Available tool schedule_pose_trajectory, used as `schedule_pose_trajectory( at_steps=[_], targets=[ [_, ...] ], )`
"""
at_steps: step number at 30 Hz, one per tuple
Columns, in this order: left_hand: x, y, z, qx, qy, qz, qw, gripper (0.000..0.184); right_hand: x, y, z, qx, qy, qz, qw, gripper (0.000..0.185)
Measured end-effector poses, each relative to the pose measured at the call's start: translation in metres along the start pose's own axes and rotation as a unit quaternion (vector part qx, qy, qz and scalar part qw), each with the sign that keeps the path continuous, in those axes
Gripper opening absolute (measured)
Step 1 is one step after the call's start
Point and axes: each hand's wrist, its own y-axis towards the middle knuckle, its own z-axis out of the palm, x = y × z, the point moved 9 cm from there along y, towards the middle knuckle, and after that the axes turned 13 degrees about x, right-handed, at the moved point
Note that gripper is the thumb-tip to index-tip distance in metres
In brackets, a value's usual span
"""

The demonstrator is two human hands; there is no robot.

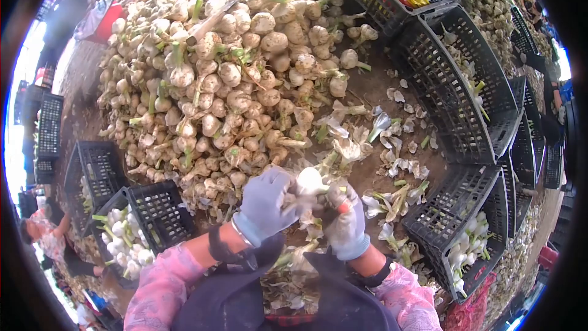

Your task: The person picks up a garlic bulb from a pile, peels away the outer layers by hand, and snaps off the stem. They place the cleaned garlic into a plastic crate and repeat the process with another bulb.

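Note:
A white, peeled garlic bulb (pixel 311 181) sits between my two gloved hands, in front of the pile. My left hand (pixel 269 202), in a grey glove, is closed at the bulb's left side, its fingers pinched on loose skin and partly blurred. On the right, my right hand (pixel 345 217) is closed around the bulb's stem end, with a small orange-red spot by its fingers. Beyond them rises a large heap of unpeeled garlic (pixel 245 79) with dirt on the bulbs. Peeled skins and cut stems (pixel 398 147) lie on the ground to the right.
Black crates stand on both sides: one with white bulbs (pixel 168 217) at lower left, another (pixel 453 208) at lower right, and a tall one (pixel 453 98) at right. A red bucket (pixel 110 21) is at upper left. A person (pixel 49 233) sits at far left.

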Motion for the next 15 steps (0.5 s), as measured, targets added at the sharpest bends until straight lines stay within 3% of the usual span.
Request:
schedule_pose_trajectory(
  at_steps=[8,14,15],
  targets=[
    [0.003,0.0,0.005,0.023,-0.025,-0.01,0.999,0.011,-0.002,-0.007,0.004,0.047,-0.014,0.004,0.999,0.014],
    [0.058,-0.017,0.019,0.073,0.106,-0.111,0.985,0.006,-0.014,0.001,-0.013,-0.004,0.252,0.037,0.967,0.012],
    [0.062,-0.015,0.02,0.086,0.135,-0.135,0.978,0.005,-0.01,0.001,-0.012,-0.022,0.212,0.043,0.976,0.012]
  ],
)
